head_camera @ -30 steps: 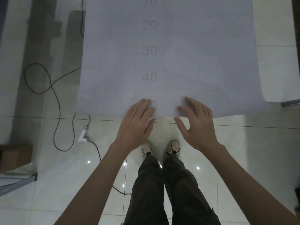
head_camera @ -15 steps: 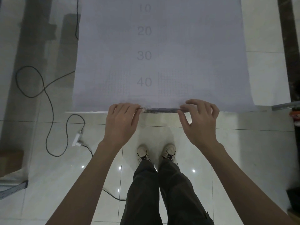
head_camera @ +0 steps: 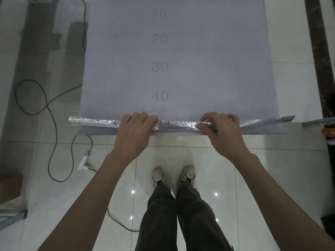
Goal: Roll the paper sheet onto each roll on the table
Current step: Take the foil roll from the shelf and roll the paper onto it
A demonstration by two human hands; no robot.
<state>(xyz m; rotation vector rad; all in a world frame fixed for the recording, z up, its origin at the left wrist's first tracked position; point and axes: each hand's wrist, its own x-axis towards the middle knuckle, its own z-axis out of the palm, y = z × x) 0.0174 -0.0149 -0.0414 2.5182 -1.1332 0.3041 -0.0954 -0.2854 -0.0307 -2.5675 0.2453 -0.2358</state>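
Here, head view: foil sheet [head_camera: 174,125] lies as crinkled, partly rolled strip along near edge of grid mat [head_camera: 181,60], just nearer than printed 40. Core inside, if any, hidden. Step judged: rolling. Best done with even pressure from both hands, strip parallel to mat edge, free ends not lagging. Left hand [head_camera: 135,131]: fingers curled over strip, gripping. Right hand [head_camera: 223,132]: thumb and curled fingers pinching strip.

Dressed in loose dark grey-brown fabric trousers [head_camera: 163,220], full length, bunching a little over the ankles. Shod in pale cream rounded lace-up shoes [head_camera: 158,175], tied with thin dark laces [head_camera: 158,182] in small bows. Bare-armed from left hand [head_camera: 134,134] and right hand [head_camera: 224,136] back, as far as seen.
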